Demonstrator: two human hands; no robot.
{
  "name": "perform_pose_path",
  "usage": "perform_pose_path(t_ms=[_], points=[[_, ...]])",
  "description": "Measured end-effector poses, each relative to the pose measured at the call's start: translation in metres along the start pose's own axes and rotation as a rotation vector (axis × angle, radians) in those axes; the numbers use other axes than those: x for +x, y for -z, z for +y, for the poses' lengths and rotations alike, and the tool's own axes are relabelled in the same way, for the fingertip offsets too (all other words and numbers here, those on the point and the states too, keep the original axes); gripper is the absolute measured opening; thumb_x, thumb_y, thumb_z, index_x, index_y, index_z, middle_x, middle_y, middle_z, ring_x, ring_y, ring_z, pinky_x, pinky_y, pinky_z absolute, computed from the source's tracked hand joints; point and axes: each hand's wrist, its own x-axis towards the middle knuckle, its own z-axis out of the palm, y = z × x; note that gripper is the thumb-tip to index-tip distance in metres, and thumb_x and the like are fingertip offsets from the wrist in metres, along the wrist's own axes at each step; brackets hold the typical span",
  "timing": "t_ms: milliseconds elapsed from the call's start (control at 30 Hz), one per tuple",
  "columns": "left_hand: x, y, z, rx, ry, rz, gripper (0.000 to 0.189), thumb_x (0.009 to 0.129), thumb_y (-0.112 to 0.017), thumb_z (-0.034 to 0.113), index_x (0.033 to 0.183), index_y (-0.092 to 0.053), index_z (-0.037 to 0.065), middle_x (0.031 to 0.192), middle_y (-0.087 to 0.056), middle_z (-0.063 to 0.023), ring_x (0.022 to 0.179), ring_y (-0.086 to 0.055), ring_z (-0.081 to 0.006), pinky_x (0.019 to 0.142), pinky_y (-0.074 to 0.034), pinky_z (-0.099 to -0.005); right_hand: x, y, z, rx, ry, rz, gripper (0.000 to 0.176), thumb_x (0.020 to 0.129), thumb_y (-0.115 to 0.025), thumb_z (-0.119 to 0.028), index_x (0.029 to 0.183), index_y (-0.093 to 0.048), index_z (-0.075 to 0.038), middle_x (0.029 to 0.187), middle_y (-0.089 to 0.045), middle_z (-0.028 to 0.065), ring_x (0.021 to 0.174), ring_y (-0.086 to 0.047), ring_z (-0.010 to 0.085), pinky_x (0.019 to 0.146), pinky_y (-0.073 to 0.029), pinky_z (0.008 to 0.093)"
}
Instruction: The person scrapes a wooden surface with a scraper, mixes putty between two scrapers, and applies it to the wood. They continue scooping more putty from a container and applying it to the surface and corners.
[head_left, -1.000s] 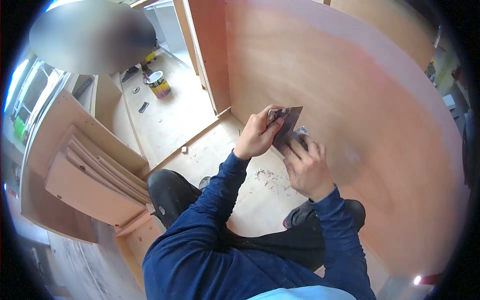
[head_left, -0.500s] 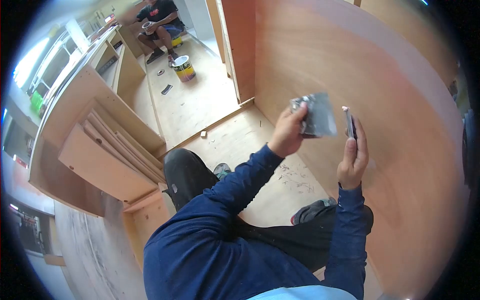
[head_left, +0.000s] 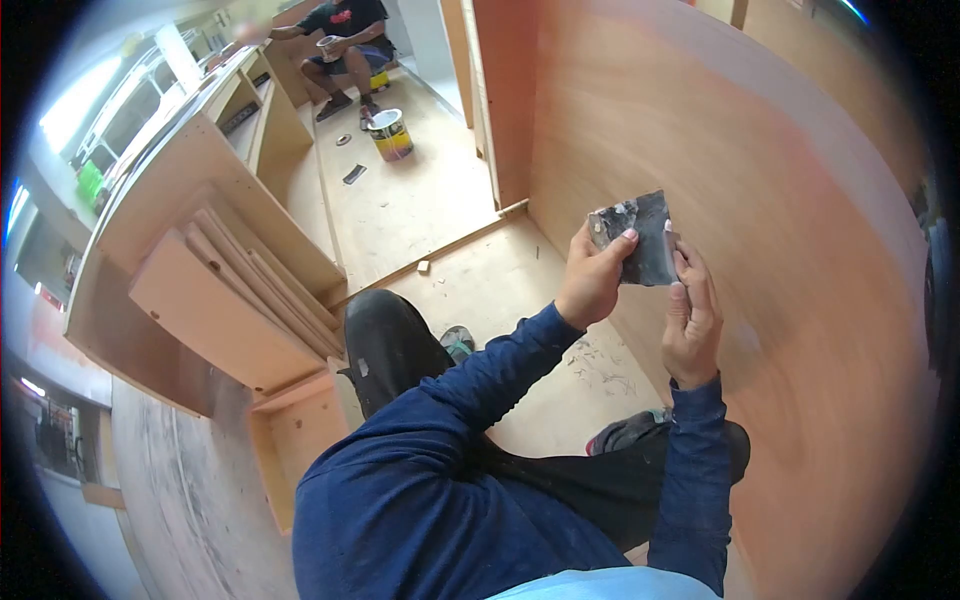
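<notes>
My left hand (head_left: 590, 275) is closed on a thin, dark grey square plate (head_left: 652, 252), thumb on top. Pale, crusty smears cover the plate's left part. My right hand (head_left: 693, 325) grips a thin flat scraper (head_left: 673, 250), seen nearly edge-on against the plate's right side. A small pale pink dab shows at the scraper's upper end. Fingers hide much of the scraper. Both hands are in front of the large curved wooden panel (head_left: 800, 300).
A yellow-and-black bucket (head_left: 393, 140) stands on the wooden floor ahead. Beyond it sits a person (head_left: 345, 50) holding a can. On the left, curved boards (head_left: 250, 285) lean by a cabinet. Wood shavings (head_left: 605, 370) lie near my foot, and a raised strip (head_left: 430, 258) crosses the floor.
My hands have come together, bringing the scraper from apart on the right to the plate's right edge. The plate has turned slightly and its smeared face shows more sharply. The view has shifted a little.
</notes>
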Motion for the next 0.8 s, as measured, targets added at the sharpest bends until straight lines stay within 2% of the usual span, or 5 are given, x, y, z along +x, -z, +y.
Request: perform_pose_path(t_ms=[67, 267, 333, 433, 800], points=[[0.002, 0.006, -0.003, 0.347, -0.292, -0.065, 0.022, 0.090, -0.053, 0.001, 0.110, -0.047, -0.002, 0.102, -0.063, -0.0126, 0.090, -0.064, -0.0183, 0.077, -0.056, -0.0321, 0.003, -0.004, 0.000, 0.004, 0.017, 0.009, 0.021, 0.095, -0.045, -0.011, 0.109, -0.055, 0.001, 0.122, -0.054, 0.0231, 0.111, -0.054, 0.0385, 0.093, -0.044, 0.0393], [0.008, 0.013, -0.001, -0.347, 0.152, 0.087, 0.021, 0.090, -0.053, 0.001, 0.111, -0.049, 0.000, 0.103, -0.063, -0.0107, 0.090, -0.064, -0.0173, 0.078, -0.055, -0.0299, -0.001, 0.000, 0.011, 0.000, -0.148, -0.029, 0.022, 0.095, -0.046, -0.012, 0.109, -0.056, 0.002, 0.119, -0.056, 0.0229, 0.110, -0.054, 0.0381, 0.093, -0.044, 0.0398], [0.013, 0.023, -0.001, 1.061, -0.569, 0.079, 0.021, 0.090, -0.054, 0.001, 0.111, -0.051, 0.000, 0.102, -0.063, -0.0092, 0.091, -0.063, -0.0160, 0.079, -0.053, -0.0281, -0.001, 0.005, 0.018, -0.239, -0.123, -0.177, 0.025, 0.093, -0.047, -0.009, 0.112, -0.056, 0.003, 0.118, -0.057, 0.0222, 0.108, -0.055, 0.0383, 0.094, -0.043, 0.0396], [0.023, 0.007, 0.020, -0.169, -0.090, 0.292, 0.020, 0.090, -0.056, 0.001, 0.110, -0.052, 0.000, 0.102, -0.063, -0.0076, 0.091, -0.062, -0.0139, 0.081, -0.051, -0.0265, 0.003, 0.007, 0.013, -0.224, -0.089, -0.005, 0.028, 0.092, -0.052, -0.014, 0.115, -0.059, -0.001, 0.117, -0.058, 0.0207, 0.108, -0.055, 0.0376, 0.093, -0.042, 0.0411], [0.021, 0.014, 0.020, -0.038, -0.074, 0.278, 0.024, 0.091, -0.055, 0.005, 0.113, -0.050, -0.001, 0.103, -0.061, -0.0071, 0.091, -0.059, -0.0126, 0.078, -0.048, -0.0268, -0.002, -0.003, -0.019, -0.557, 0.191, -0.035, 0.033, 0.084, -0.058, -0.014, 0.116, -0.063, -0.009, 0.118, -0.056, 0.0162, 0.111, -0.049, 0.0368, 0.094, -0.037, 0.0464]])
